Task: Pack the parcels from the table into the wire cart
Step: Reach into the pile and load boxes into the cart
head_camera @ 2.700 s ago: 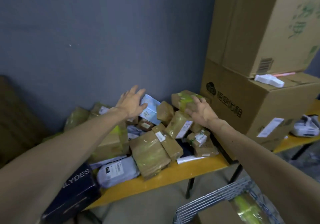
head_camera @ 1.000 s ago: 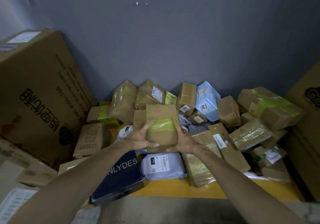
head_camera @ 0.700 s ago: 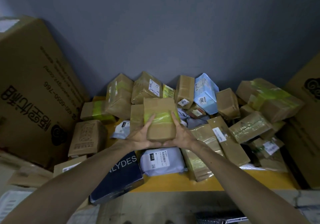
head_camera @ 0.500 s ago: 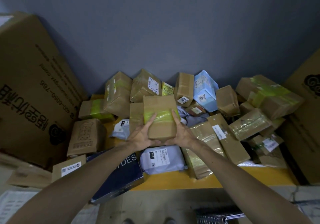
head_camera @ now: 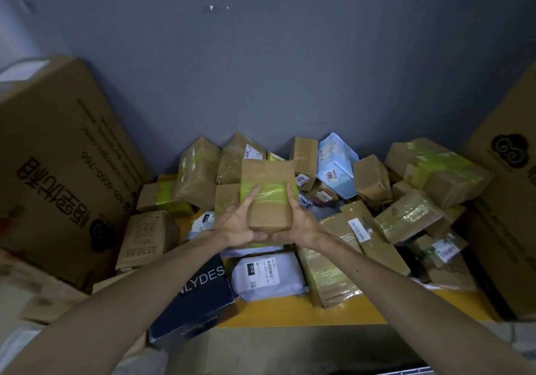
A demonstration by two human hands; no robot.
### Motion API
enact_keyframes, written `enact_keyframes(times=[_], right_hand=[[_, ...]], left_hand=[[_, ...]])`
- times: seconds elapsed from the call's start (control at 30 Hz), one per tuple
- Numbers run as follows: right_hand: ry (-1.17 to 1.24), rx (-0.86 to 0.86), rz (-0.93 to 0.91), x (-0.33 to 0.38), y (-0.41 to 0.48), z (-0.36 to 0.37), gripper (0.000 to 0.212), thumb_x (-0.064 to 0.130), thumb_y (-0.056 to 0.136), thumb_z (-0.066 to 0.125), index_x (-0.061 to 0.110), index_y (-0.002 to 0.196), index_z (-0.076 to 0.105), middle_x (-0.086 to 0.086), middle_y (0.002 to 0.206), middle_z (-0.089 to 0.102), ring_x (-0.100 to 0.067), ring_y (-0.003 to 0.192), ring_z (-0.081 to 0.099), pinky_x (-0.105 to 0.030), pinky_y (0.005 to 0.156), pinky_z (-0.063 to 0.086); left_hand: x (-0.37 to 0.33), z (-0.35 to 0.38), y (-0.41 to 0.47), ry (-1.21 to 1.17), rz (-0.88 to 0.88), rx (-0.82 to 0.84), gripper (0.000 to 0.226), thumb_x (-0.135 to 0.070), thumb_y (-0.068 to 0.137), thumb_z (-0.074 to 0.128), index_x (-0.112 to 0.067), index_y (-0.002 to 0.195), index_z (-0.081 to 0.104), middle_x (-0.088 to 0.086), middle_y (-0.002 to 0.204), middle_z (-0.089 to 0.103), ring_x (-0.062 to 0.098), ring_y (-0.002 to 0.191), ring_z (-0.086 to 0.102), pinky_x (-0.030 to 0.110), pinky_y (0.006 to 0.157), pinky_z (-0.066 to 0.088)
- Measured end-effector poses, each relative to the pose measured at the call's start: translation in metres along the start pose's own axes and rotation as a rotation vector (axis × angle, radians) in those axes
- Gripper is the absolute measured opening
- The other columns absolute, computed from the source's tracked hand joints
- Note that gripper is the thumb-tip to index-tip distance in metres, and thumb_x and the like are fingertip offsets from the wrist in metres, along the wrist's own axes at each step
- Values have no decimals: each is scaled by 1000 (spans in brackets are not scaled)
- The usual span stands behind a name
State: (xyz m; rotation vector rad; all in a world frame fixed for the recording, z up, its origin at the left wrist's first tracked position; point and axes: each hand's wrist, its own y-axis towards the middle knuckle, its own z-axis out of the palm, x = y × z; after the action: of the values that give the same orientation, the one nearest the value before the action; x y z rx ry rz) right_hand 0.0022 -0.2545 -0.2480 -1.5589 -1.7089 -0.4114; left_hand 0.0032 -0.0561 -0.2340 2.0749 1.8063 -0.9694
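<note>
Where both hands were spread open over the pile [head_camera: 406, 218] a few seconds back, they now have one parcel between them. The left hand [head_camera: 236, 224] and right hand [head_camera: 300, 221] clamp a brown cardboard box [head_camera: 268, 197] from either side, fingers laid up its flanks and thumbs hooked under its near edge, and it has come up to hang over the middle of the heap. It is a plain matte oblong, banded once with glossy, crinkled yellow-green tape. The rest lies on the yellow table [head_camera: 304, 313], mostly kraft cartons skinned in shiny clear or greenish tape. Among them are a soft grey poly mailer [head_camera: 268, 276] with a barcode label and a light blue padded pack [head_camera: 336, 163] labelled 3003. A dark navy box [head_camera: 197, 296] overhangs the table's near edge, its white lettering partly covered by the left forearm, leaving "NLYDES". A big corrugated left carton [head_camera: 58, 157], its print upside down, and a right carton [head_camera: 510, 200] flank the table, both cut off by the frame. The held box's underside and far end are hidden, as is whatever sits directly behind it. A thin pale strip [head_camera: 406, 371] at the bottom edge is too cropped to identify.
</note>
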Motion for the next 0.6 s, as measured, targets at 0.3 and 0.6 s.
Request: enact_keyframes(times=[0.3, 0.6], right_hand=[[-64, -80, -88, 32, -19, -53, 130, 31, 76, 85, 38, 153, -20, -10, 142, 43, -29, 127, 50, -32, 97, 43], [-114, -227, -135, 86, -34, -90, 133, 31, 75, 86, 36, 152, -22, -16, 138, 47, -31, 124, 51, -35, 101, 44]], left_hand=[[-44, -41, -5, 103, 81, -73, 125, -54, 64, 86, -62, 143, -12, 17, 161, 19, 35, 145, 27, 50, 112, 36], [-76, -98, -13, 141, 227, -177, 122, -52, 67, 86, -60, 146, -7, 17, 164, 5, 35, 148, 21, 45, 116, 31]])
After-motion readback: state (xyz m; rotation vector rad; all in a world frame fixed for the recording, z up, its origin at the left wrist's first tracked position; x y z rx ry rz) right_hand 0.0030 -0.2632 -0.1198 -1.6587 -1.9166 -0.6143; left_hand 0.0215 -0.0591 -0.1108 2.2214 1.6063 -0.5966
